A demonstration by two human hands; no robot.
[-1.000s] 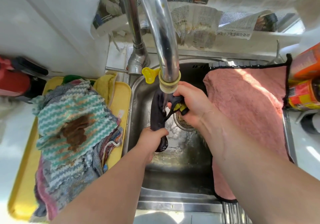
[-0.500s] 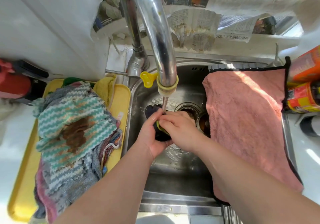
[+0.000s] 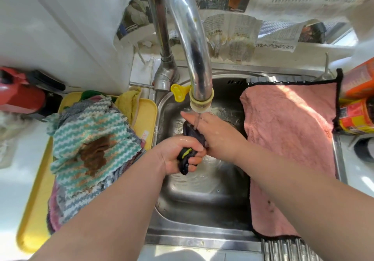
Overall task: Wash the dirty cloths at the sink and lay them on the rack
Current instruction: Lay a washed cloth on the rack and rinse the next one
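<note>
While stained cloths (image 3: 91, 139) lie on the yellow tray (image 3: 146, 113) against the left edge of the sink (image 3: 202, 200), the left hand (image 3: 178, 153) grips the dark cloth (image 3: 191, 132) mid-basin and the right hand (image 3: 214, 131), held flat, presses it under the tap (image 3: 194, 48). Rinsing seems under way; next, wringing and laying it beside the pink cloth (image 3: 289, 139) on the rack (image 3: 283, 248).

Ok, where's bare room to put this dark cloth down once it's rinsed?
The near half of the sink basin is bare. The rack shows free slats mostly at its near end, below the pink cloth that covers the rest. The yellow tray is piled with dirty cloths; only its near-left edge is bare.
</note>
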